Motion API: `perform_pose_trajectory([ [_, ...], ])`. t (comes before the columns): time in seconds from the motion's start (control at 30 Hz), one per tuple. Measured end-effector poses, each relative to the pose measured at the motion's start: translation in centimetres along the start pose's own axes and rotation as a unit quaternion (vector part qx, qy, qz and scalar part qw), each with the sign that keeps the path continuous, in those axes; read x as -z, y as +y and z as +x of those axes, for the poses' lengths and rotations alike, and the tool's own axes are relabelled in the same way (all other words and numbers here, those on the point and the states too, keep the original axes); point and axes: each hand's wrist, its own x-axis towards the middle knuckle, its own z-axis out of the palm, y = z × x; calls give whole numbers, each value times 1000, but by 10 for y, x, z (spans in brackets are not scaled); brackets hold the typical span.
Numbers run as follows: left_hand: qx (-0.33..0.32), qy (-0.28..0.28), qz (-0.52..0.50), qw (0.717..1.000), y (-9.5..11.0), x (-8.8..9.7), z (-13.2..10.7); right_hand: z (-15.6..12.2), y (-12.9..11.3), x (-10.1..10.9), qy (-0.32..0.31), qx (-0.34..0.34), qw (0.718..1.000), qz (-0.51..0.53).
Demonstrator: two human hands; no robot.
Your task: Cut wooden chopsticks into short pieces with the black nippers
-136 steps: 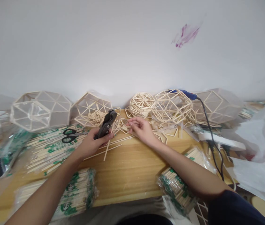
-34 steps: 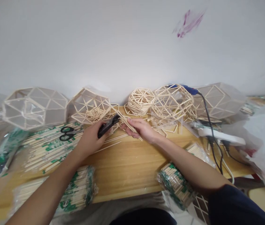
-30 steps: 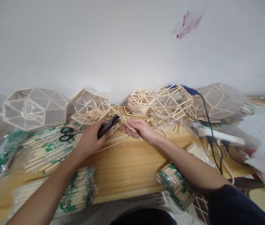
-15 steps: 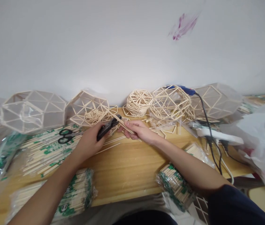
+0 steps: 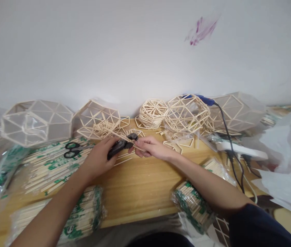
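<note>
My left hand is closed around a black hand tool that looks like cutting pliers. Its head points right, with the jaws at the wooden sticks. My right hand is closed on those thin sticks, which run from its fingers up and left past the tool. How many sticks it holds I cannot tell. Behind the hands stands a stick-built polyhedron frame with short cut sticks inside. A few loose sticks lie on the table under the tool.
Black-handled scissors lie on packaged chopsticks at left. More bundles are near the front edge. Along the wall stand stick frames and a ball of sticks. A white power strip with cables is at right.
The tool's head has moved slightly right and down, closer to my right hand. The sticks lie flatter. At far right the white plastic has shifted.
</note>
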Motion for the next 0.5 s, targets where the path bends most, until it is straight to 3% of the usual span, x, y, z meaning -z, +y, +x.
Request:
perform_pose_trajectory([
  [0.17, -6, 9, 9, 1000, 7, 2, 0, -1, 0, -2, -24, -10, 999, 35],
  [0.5, 15, 24, 5, 1000, 16, 3, 0, -1, 2, -4, 6, 4, 1000, 0],
])
